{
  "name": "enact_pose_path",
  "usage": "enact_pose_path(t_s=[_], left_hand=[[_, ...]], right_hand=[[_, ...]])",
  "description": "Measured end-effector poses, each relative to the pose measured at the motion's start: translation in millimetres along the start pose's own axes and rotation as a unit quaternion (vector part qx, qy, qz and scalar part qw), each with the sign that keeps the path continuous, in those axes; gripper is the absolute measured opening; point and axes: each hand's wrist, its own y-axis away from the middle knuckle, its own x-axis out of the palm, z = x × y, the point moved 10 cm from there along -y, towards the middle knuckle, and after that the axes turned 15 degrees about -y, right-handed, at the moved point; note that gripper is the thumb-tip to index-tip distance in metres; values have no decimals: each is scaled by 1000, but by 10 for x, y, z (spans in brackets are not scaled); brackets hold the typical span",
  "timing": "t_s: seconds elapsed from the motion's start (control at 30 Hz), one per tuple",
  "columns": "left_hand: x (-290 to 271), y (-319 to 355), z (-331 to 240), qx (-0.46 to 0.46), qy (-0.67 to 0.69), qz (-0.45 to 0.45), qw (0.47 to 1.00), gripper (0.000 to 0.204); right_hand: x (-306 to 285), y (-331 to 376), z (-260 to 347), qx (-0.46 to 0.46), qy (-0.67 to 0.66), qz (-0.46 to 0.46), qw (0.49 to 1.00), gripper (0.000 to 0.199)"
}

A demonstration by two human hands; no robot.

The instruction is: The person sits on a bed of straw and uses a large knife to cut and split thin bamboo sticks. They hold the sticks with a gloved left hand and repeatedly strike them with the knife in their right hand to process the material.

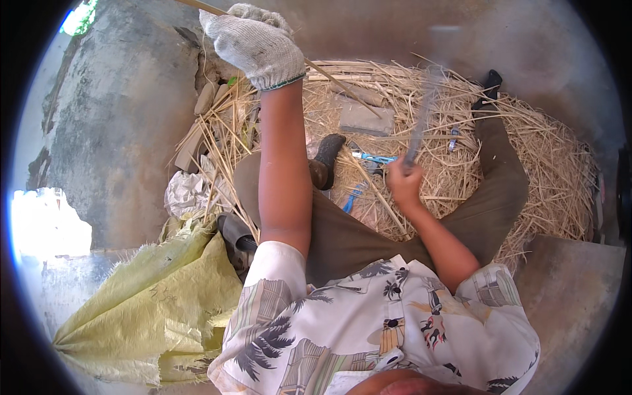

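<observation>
My left hand (253, 45), in a whitish knitted work glove with a green cuff edge, is raised far out at the upper left. It is closed around a long thin tan strip (342, 87), which looks like split bamboo or cane and slants down to the right. Bare and lower down, my right hand (405, 184) grips a long-bladed knife (419, 125) near my lap. The blade points up and away, smeared by motion. Strip and blade appear apart. Beyond the knife hand, a grey brick (366, 120) lies among the shavings.
Loose straw-coloured shavings (546, 171) cover the floor between and around my legs. Blue-handled tools (353, 197) lie near my right hand. A yellow woven sack (145, 309) spreads at the left, below a bare grey wall (125, 112). Longer strips (214, 145) lean beside it.
</observation>
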Motion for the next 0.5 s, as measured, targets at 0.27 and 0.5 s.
enact_pose_path(t_s=[0.27, 0.5], left_hand=[[-154, -78, 110, -32, 39, 12, 999, 53], [59, 60, 85, -43, -27, -22, 998, 53]], right_hand=[[116, 52, 352, -7, 255, 45, 966, 28], [31, 91, 66, -58, 207, 27, 976, 25]])
